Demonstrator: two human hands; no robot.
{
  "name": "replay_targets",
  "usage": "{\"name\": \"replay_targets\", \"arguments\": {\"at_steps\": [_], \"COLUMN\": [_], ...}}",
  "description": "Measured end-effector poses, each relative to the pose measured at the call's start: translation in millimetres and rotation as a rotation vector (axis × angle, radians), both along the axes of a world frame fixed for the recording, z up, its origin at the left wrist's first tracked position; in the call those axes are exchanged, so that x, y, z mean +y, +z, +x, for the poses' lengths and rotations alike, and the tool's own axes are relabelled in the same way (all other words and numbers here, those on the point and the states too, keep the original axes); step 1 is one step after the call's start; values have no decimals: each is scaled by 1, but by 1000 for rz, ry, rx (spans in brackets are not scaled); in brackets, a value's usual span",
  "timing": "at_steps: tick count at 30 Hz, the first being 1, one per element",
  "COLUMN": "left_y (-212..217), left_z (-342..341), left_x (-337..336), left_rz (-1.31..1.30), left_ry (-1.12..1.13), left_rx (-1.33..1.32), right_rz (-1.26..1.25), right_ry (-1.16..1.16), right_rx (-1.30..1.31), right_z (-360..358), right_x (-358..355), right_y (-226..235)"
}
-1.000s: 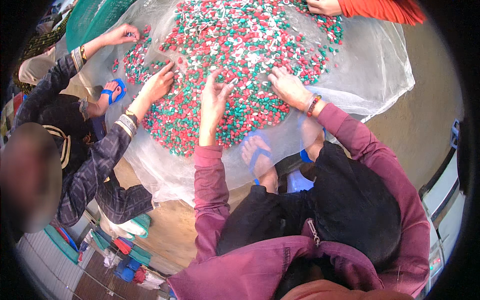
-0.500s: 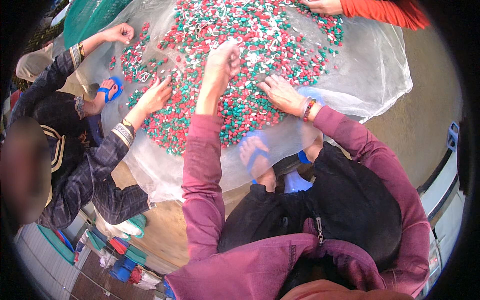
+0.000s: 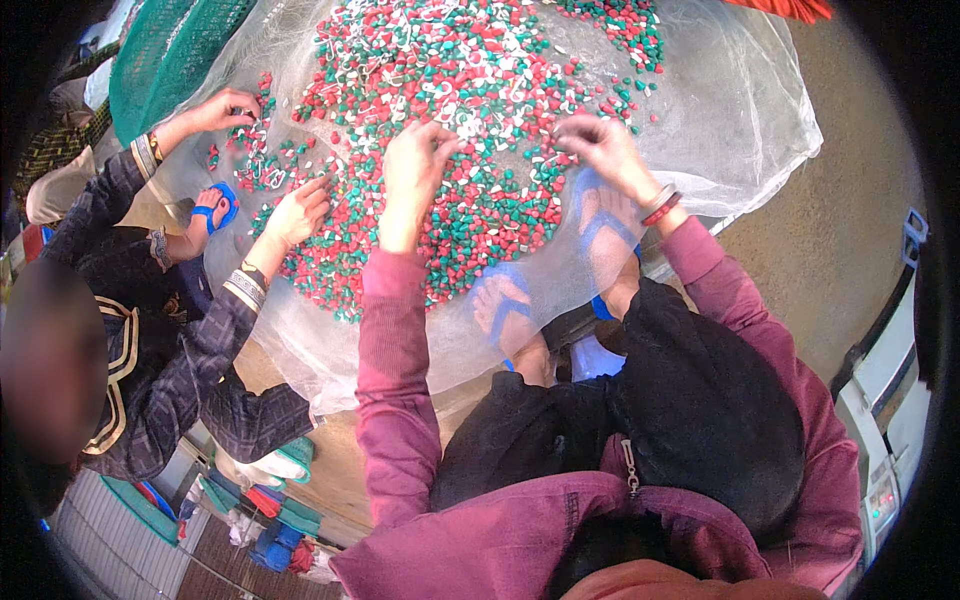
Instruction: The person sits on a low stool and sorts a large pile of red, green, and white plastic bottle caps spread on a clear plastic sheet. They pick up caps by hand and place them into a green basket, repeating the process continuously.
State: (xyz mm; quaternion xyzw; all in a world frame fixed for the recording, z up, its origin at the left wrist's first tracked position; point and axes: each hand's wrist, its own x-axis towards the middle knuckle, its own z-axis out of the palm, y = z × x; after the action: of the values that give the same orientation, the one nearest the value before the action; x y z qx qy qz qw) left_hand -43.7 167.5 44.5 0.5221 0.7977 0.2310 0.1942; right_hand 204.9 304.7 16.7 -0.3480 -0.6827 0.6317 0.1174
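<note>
A broad pile of small red, green and white pieces [image 3: 490,215] lies on a translucent plastic sheet [image 3: 735,130] in front of me. White clip-like loops [image 3: 480,75] are scattered through its far part. Over the middle of the pile, my left hand [image 3: 412,172] is closed in a pinch; white bits show by the fingertips, but what it holds is too small to make out. My right hand [image 3: 608,152], with bands on the wrist, hovers at the pile's right side. Its thumb and fingers come together, slightly blurred, and anything between them cannot be made out.
At the left a co-worker's two hands [image 3: 298,215] pick at the pile's left edge. An orange-red sleeve [image 3: 795,8] shows at the top right. Green netting [image 3: 165,75] stands at the far left. My feet in blue sandals [image 3: 508,308] are under the sheet's near edge.
My right hand has lifted off the pile and moved right and away from me. My left hand has come slightly nearer and left. The hand in the orange-red sleeve has left the view.
</note>
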Motion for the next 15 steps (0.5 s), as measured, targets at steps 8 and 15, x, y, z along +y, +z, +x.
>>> {"name": "replay_targets", "arguments": {"at_steps": [8, 15], "left_y": [29, 35], "left_z": [20, 8], "left_x": [-30, -26], "left_rz": [206, 419], "left_ry": [392, 226], "left_rx": [-1428, -1718], "right_rz": [-452, 752], "right_ry": [-56, 442], "right_rx": [-105, -486], "right_z": [8, 3], "right_x": [31, -16], "right_y": [5, -4]}}
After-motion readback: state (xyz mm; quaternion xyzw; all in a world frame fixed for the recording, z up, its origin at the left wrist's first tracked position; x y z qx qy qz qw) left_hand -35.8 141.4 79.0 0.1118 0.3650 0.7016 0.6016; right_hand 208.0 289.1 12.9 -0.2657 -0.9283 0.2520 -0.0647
